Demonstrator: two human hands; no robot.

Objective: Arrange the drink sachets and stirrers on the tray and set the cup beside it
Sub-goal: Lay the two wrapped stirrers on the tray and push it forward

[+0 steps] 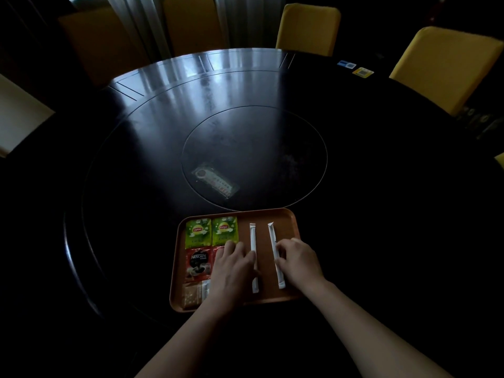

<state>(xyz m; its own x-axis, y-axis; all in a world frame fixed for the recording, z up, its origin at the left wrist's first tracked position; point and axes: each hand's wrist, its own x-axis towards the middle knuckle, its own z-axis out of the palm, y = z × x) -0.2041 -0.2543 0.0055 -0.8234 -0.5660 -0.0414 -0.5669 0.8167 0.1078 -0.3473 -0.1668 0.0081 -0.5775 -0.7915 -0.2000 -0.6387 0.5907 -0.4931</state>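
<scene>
Left forearm (188, 339) and right forearm (368, 320) are bare and reach forward from the lower edge, converging slightly. Left hand (234, 266): palm down, fingers nearly straight, close together, laid flat. Right hand (300, 261): palm down, fingers bent inward; grip undeterminable.

All I get of the person on my feed is two arms. The left hand (234, 264) and the right hand (298, 261) are uncovered, the knuckles and finger joints showing as soft ridges. The light is so dim that I cannot make out the nails. The left forearm (191, 336) and the right forearm (368, 331) are bare along all the length I see, from the wrist to the lower edge of view. The wide lens swells both toward that edge, so they look thick there and taper to narrow wrists.
</scene>
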